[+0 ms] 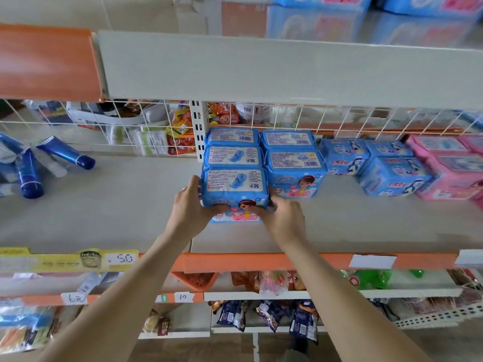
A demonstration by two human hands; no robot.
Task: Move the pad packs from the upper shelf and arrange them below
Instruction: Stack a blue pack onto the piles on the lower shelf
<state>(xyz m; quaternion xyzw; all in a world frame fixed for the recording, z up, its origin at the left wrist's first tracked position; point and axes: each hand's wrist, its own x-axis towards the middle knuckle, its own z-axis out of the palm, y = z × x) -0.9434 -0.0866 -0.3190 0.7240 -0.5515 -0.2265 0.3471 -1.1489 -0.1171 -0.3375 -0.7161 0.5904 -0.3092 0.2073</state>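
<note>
Blue pad pack (235, 188) sits at the front of a column of like packs (232, 155) on the lower shelf (117, 212); left hand (189, 205) grip curled round its left end; right hand (283, 218) grip pinching its lower right corner; underside blurred, pack probably rests on the shelf; second blue column (295, 171) just beside at right; pink packs (449, 176) farther right; blue tubes (28, 173) well apart at left.

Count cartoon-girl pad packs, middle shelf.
5. Left column: back pack, middle pack, front pack held by left hand and right hand. Right column: rear pack, near pack. More possibly hidden.
</note>
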